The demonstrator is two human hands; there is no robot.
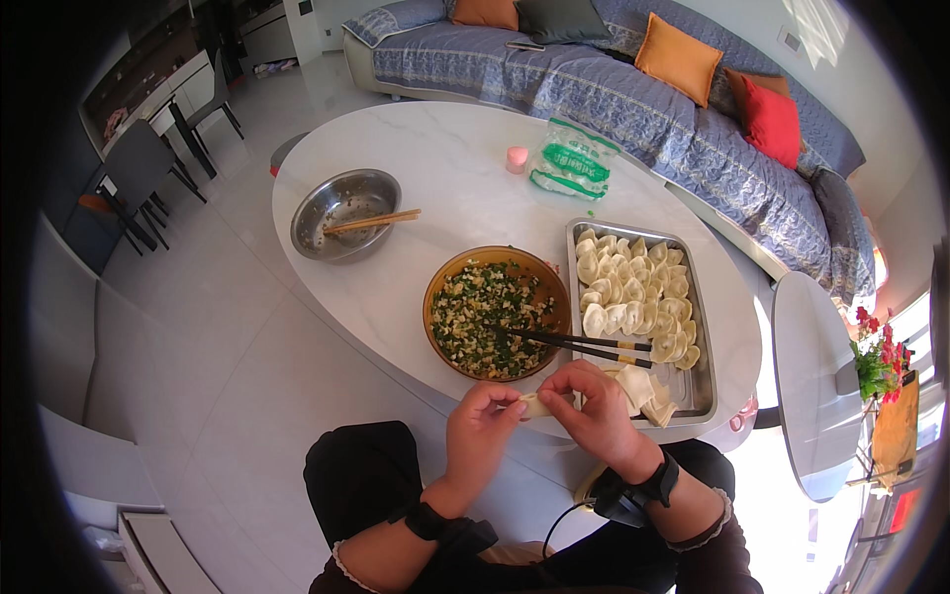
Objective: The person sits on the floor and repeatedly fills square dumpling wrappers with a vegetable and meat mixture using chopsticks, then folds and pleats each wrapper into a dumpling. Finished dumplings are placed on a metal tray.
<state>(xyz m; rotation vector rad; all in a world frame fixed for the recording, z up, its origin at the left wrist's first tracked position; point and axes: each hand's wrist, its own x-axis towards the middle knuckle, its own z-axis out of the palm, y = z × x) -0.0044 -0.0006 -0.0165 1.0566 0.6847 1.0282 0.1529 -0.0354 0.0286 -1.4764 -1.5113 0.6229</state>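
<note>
Between them, my left hand (pixel 481 423) and my right hand (pixel 594 412) pinch the two ends of a small pale dumpling (pixel 533 406) by the table's near edge. Just beyond is an amber bowl (pixel 562 278) of chopped green and pale yellow filling (pixel 486 319). Black chopsticks (pixel 571 340) lean from that filling across the rim of a metal tray (pixel 705 386). Several rows of folded dumplings (pixel 631 286) fill the tray's far part. A stack of flat dough wrappers (pixel 642 390) lies at its near end, partly behind my right hand.
A steel bowl (pixel 371 189) holding wooden chopsticks (pixel 375 221) stands at the left of the oval table (pixel 438 148). Towards the back are a pink-capped jar (pixel 516 158) and a plastic bag (pixel 571 160) with green print. A cable (pixel 553 527) hangs near my lap.
</note>
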